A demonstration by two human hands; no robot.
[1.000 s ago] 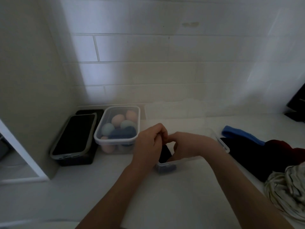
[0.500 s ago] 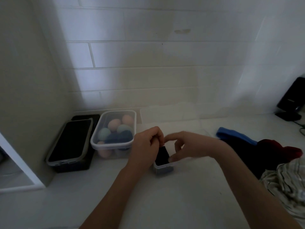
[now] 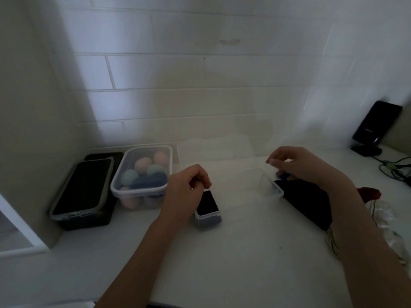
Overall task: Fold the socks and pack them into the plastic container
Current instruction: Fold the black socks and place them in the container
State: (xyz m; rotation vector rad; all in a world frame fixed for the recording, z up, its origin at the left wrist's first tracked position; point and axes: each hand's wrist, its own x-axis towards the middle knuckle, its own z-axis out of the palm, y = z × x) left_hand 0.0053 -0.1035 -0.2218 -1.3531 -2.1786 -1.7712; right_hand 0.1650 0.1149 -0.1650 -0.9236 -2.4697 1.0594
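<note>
I count two clear plastic boxes on the white counter point(image 3: 222, 263): a lidded box point(image 3: 142, 174) at centre left holding pastel and blue rounded shapes, whose number I cannot tell, and the open plastic container point(image 3: 272, 188) in the middle of the frame, so transparent that only its near right corner reads clearly. One folded dark sock point(image 3: 208, 204) stands in its near left corner, just below my left hand point(image 3: 185, 196). Loose laundry lies at lower right: a black piece point(image 3: 307, 203), a bit of blue fabric point(image 3: 282, 175), a red piece point(image 3: 369, 193) and a striped pale one point(image 3: 389, 223).

At far left, a dark phone point(image 3: 81, 190) leans on a black tray point(image 3: 89, 216). A black stand point(image 3: 375, 127) with cables point(image 3: 393, 168) sits at upper right. My right forearm crosses over the black piece and hides part of it.

My left hand is curled, fingers bunched beside the sock's top edge; I cannot tell whether they pinch it. My right hand point(image 3: 298, 164) hovers palm down above the container's right rim, fingers loosely bent with nothing visibly in them.
</note>
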